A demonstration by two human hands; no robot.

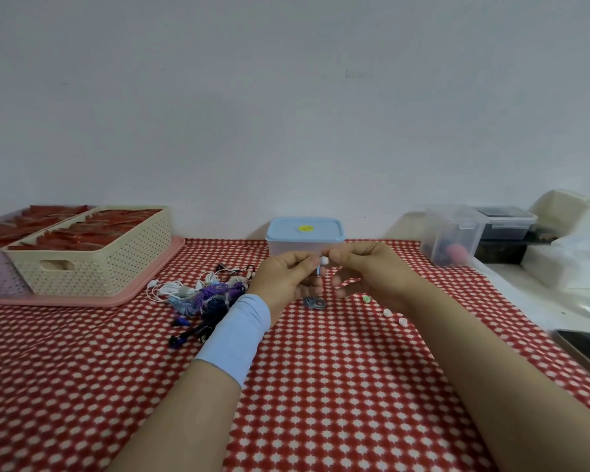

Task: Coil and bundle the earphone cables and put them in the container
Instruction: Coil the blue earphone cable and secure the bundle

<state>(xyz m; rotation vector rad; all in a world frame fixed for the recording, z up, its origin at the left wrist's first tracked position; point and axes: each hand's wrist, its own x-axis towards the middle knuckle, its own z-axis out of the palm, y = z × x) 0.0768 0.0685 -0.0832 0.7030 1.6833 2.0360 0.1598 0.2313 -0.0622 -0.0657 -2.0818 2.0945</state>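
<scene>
Toward the table's [321, 386] far edge, left hand [286, 277] and right hand [368, 270] are pinching the seemingly light, limp earphone cable [318, 270] at its firmer earbud [324, 260].

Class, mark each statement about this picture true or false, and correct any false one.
1. The clear plastic container with the pale blue lid has its lid on. True.
2. The tangled pile of earphone cables lies to the right of both hands. False: it lies on the table to the left of the left hand.
3. The left hand and the right hand pinch a white earbud between their fingers. True.
4. The cream perforated basket stands on a green tray. False: it stands on a pink tray.
</scene>
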